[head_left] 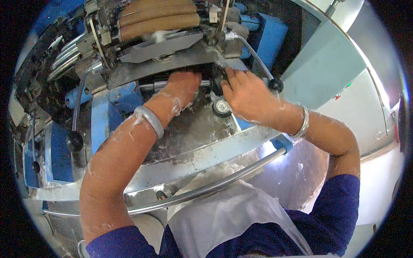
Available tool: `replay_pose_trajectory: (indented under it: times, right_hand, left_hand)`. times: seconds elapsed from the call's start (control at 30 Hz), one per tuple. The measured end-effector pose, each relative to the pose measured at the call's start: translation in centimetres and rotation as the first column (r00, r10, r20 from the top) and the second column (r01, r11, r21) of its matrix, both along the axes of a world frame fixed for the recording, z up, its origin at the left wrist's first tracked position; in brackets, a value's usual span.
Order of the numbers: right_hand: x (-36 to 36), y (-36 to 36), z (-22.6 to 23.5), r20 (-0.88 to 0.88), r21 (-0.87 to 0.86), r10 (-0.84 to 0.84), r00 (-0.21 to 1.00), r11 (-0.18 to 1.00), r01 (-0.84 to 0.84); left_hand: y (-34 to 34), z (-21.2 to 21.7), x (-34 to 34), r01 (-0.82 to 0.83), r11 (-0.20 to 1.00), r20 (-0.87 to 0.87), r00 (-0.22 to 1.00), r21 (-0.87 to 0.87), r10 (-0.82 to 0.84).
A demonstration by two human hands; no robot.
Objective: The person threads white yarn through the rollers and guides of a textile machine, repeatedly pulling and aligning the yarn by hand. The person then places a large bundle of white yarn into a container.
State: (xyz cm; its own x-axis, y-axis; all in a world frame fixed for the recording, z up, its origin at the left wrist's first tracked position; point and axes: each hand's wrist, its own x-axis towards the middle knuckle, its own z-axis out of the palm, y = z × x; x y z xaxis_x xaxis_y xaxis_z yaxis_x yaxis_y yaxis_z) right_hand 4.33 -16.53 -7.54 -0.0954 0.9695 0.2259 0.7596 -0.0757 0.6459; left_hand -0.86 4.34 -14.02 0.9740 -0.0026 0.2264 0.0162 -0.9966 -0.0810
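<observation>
My left hand [185,86] reaches into a dark gap under a curved metal plate [167,64], beside a shiny metal shaft [161,85]. Its fingers look curled, and their tips and anything in them are hidden in the gap. To its right, my right hand [249,94] has its thumb and fingers bent around a dark machine part [218,81] at the shaft's right end. A round gauge-like fitting [221,108] sits just below that hand. White fluff clings to both forearms, and each wrist carries a silvery bangle.
Brown rollers [159,19] lie behind an angled grey plate [163,46]. Levers with black ball knobs stand left [75,141] and right [275,84]. A curved metal rail [219,184] runs along the machine's front, close to my body. A pale panel [327,69] stands at the right.
</observation>
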Motion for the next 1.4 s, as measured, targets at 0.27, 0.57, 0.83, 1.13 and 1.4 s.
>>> replay_pose_trajectory:
  times: [0.27,0.57,0.83,1.13,1.4]
  right_hand:
    - [-0.2,-0.1,0.3,-0.026,-0.097,-0.064,0.998,0.993,0.061]
    - [-1.3,-0.2,1.3,-0.1,-0.154,-0.315,0.944,0.942,0.298]
    - [-1.1,-0.1,1.1,-0.046,-0.126,-0.24,0.97,0.964,0.232]
    - [-0.6,-0.4,0.2,-0.091,-0.059,-0.214,0.973,0.976,0.209]
    - [-0.3,-0.6,-0.8,-0.039,0.075,-0.157,0.987,0.984,0.16]
  left_hand:
    - [0.1,0.7,-0.8,0.029,0.999,-0.005,1.0,-0.034,-0.029]
    - [-2.6,3.3,-0.8,0.031,0.912,-0.042,0.998,-0.408,-0.052]
    - [-2.8,1.0,-1.3,0.196,0.938,0.093,0.98,-0.287,-0.176]
    - [-3.9,-0.3,-1.8,0.187,0.978,-0.026,0.982,0.091,-0.186]
    - [-5.8,4.7,-7.7,0.131,0.959,-0.337,0.94,0.25,-0.041]
